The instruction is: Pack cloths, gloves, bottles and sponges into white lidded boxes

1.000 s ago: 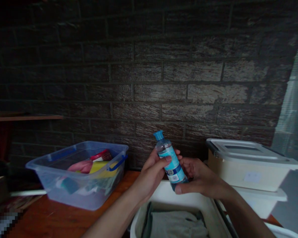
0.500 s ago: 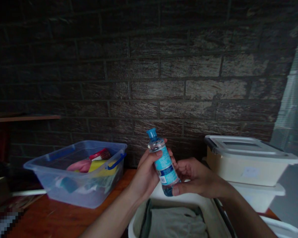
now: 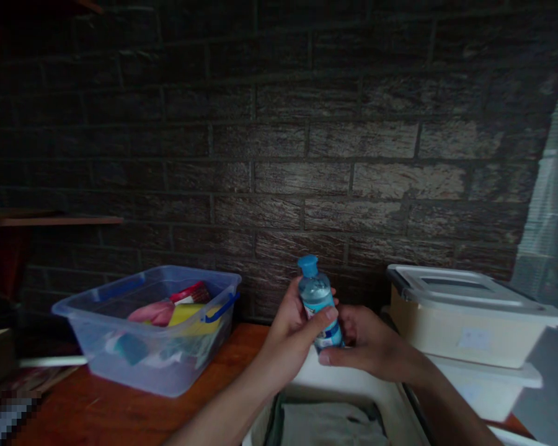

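A clear bottle [image 3: 318, 291] with a blue cap and a light-blue label is held up between both hands, its top leaning slightly left. My left hand [image 3: 302, 322] wraps round its side, the thumb lying across the label. Near the base, my right hand [image 3: 363, 337] grips with the thumb in front; its other fingers are partly hidden behind the bottle. Below the hands stands an open white bin [image 3: 344, 375] with folded grey-green cloth [image 3: 332, 424] inside.
To the left, a clear plastic tub [image 3: 134, 365] with blue handles holds pink, yellow and red items. Lidded storage boxes [image 3: 474, 316] are stacked on the right. All stand on a wooden table [image 3: 121, 415] against a dark brick wall [image 3: 279, 167]. A shelf [image 3: 51, 220] juts out at left.
Both hands have brought the bottle slightly right, and it is turned and tipped so that it looks shorter. My left thumb has shifted lower on the label. The view has moved a little.
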`<state>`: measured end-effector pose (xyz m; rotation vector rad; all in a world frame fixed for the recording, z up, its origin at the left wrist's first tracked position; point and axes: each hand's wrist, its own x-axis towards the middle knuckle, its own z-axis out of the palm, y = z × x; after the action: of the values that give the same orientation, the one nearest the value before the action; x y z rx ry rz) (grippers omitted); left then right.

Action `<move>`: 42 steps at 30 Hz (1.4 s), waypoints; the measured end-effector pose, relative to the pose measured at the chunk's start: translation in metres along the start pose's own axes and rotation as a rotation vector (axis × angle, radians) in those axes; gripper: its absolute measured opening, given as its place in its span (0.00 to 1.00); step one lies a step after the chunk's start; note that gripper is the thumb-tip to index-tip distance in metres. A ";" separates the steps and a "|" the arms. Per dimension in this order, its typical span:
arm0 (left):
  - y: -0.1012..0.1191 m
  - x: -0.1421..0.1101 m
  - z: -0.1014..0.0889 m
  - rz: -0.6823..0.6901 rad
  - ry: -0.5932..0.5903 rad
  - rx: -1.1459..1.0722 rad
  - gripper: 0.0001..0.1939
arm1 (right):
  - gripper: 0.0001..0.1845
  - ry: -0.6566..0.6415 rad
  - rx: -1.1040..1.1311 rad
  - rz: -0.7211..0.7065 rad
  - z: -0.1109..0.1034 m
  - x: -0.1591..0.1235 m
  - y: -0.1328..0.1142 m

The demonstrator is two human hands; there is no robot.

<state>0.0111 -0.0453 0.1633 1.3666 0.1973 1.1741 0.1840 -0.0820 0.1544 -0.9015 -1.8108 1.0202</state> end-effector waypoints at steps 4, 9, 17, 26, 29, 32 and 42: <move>-0.008 -0.009 0.003 0.082 -0.090 0.116 0.25 | 0.17 0.052 -0.240 -0.056 -0.001 -0.001 -0.008; 0.006 -0.019 0.006 0.143 -0.226 0.382 0.21 | 0.08 0.090 -0.360 -0.091 -0.007 -0.006 -0.017; 0.022 -0.024 0.014 0.265 -0.327 0.665 0.29 | 0.17 0.164 -0.461 -0.206 -0.008 -0.009 -0.028; 0.022 -0.023 0.015 0.288 -0.348 0.649 0.31 | 0.13 0.192 -0.600 -0.220 -0.013 -0.009 -0.024; 0.022 -0.024 0.016 0.284 -0.342 0.611 0.27 | 0.13 0.185 -0.607 -0.237 -0.012 -0.009 -0.025; 0.023 -0.025 0.017 0.255 -0.343 0.582 0.26 | 0.14 0.155 -0.582 -0.255 -0.012 -0.008 -0.027; 0.016 -0.025 0.015 0.226 -0.359 0.608 0.31 | 0.16 0.169 -0.586 -0.301 -0.013 -0.008 -0.021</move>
<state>0.0016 -0.0770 0.1684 2.1562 0.1487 1.0676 0.1947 -0.0937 0.1751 -0.9752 -2.0529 0.2105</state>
